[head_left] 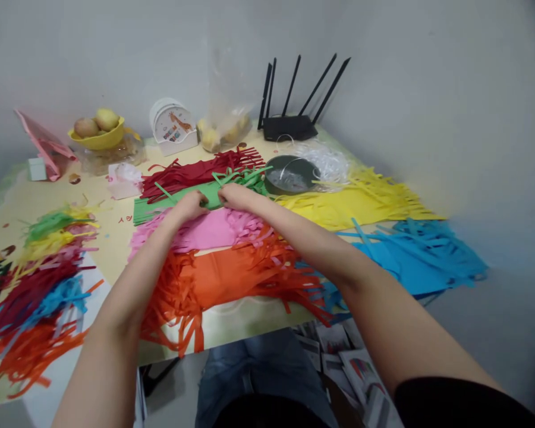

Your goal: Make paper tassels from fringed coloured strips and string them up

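Note:
Both my hands are at the middle of a green fringed sheet [213, 194], which looks like crepe paper or thin fabric. My left hand [191, 205] bends its fingers onto the sheet's near edge, closed on it. Close by on the right, my right hand [235, 197] pinches the same green sheet, with its fingertips partly hidden. Nearer to me lie a pink fringed sheet [208, 230] and an orange fringed sheet [227, 270], both under or beside my forearms. Behind the green one is a dark red fringed sheet [196, 172].
Yellow [339, 207] and blue [412, 258] fringed sheets lie right. A dark round bowl [285, 187] stands by white stringy material [327, 163] and a black router [289, 128]. Multicoloured strips [49, 285] are left. A yellow fruit bowl [97, 141] and pink stand [40, 139] are behind.

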### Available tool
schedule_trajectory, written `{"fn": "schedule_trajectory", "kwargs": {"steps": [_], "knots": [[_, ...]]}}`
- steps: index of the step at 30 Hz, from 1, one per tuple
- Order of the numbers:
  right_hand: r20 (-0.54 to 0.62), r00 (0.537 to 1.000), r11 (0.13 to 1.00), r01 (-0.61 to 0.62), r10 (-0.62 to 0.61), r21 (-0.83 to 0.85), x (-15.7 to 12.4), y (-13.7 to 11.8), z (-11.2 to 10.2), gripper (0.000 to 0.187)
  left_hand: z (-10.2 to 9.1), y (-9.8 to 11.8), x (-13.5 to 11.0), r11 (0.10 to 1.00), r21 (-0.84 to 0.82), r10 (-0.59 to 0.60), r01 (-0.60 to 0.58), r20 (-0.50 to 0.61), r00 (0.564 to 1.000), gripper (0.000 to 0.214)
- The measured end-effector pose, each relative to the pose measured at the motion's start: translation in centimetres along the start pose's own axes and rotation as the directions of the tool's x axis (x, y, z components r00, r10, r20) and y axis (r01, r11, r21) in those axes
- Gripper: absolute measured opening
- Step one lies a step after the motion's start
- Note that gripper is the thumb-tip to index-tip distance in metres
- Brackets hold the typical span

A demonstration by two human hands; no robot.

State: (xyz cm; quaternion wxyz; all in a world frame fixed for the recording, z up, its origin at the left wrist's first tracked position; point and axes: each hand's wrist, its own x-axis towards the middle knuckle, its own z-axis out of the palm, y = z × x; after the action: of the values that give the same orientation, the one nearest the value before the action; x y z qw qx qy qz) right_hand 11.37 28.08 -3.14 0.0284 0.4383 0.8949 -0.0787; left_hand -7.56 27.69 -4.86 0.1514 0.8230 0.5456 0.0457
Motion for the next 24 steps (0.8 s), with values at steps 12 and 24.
{"fn": "schedule_trajectory", "kwargs": {"steps": [12, 24], "knots": [[-0.043, 0.996, 0.994, -0.074, 0.077, 0.075, 0.3, 0.6, 0.2, 0.021, -1.0, 0.3, 0.4, 0.989, -0.046, -0.143, 0.144, 0.02, 0.99, 0.021], [-0.145, 0.988, 0.978, 0.073, -0.044, 0.198, 0.4, -5.9, 2.4, 0.038, -1.2, 2.1, -0.3, 0.947, 0.017, -0.296, 0.319, -0.329, 0.896, 0.035]]}}
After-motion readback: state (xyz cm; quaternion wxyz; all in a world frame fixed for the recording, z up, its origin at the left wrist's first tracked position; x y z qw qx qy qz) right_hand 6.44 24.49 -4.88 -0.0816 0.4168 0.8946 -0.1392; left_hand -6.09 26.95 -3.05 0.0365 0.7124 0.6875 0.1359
